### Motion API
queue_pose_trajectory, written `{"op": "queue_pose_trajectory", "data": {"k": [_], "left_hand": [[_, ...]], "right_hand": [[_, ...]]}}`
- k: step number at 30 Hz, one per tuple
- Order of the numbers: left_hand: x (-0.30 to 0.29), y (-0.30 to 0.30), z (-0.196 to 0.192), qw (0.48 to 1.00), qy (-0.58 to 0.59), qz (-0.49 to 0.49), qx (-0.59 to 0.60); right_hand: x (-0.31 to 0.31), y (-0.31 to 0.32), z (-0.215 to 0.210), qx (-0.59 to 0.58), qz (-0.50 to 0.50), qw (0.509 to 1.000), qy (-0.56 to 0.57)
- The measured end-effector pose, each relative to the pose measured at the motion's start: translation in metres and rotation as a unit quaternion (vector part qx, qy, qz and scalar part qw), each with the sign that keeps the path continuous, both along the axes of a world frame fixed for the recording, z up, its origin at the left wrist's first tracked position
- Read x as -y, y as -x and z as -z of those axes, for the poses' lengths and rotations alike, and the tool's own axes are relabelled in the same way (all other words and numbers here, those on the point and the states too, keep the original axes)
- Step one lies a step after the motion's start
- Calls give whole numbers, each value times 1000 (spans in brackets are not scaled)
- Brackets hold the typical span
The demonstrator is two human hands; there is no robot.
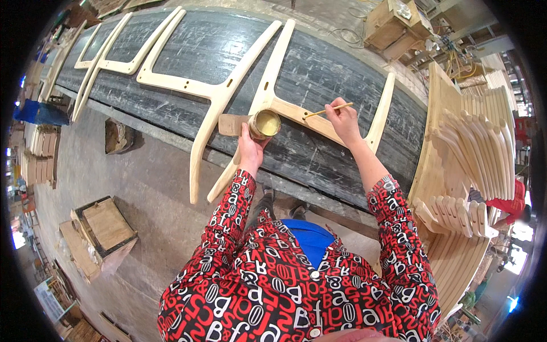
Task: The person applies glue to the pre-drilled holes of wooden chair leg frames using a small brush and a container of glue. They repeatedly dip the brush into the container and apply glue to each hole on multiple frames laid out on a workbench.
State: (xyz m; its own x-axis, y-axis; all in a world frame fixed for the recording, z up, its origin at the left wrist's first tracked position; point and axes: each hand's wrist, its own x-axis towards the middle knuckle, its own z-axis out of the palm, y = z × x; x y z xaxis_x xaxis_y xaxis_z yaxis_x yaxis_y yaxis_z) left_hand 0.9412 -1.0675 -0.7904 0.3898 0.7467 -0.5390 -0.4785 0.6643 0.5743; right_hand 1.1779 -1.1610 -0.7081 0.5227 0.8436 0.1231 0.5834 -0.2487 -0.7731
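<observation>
Workshop clutter of wooden crates and offcuts surrounds a long dark desk [342, 74] that runs across the view. Near its front edge the left hand [249, 149] wraps its grip around a small round pot of pale glue [265, 123]. The right hand [343, 121] pinches a thin wooden stick [329, 110], its tip touching the joint of a pale wooden chair frame [296, 111] lying flat on the desk. By my judgement, gluing on this frame is under way; whether glue already covers the joint cannot be told. Two more similar frames [188, 85] lie further along toward the far left end, and a stack of curved wooden parts [473, 159] stands past the right end.
</observation>
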Motion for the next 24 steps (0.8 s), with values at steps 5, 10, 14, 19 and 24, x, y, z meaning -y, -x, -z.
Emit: {"op": "queue_pose_trajectory", "data": {"k": [5, 10, 14, 19, 24], "left_hand": [[6, 3, -1, 1000, 4, -10, 6], [5, 13, -2, 1000, -3, -6, 7], [6, 13, -1, 1000, -9, -12, 5], [5, 13, 1, 1000, -7, -5, 6], [8, 6, 0, 1000, -19, 2, -9]], "right_hand": [[-2, -3, 16, 7, -20, 1000, 14], [-12, 3, 22, 6, -54, 998, 21], [-14, -8, 13, 16, -56, 998, 6], [-20, -10, 9, 20, -47, 999, 5], [-28, -7, 22, 36, -71, 997, 7]]}}
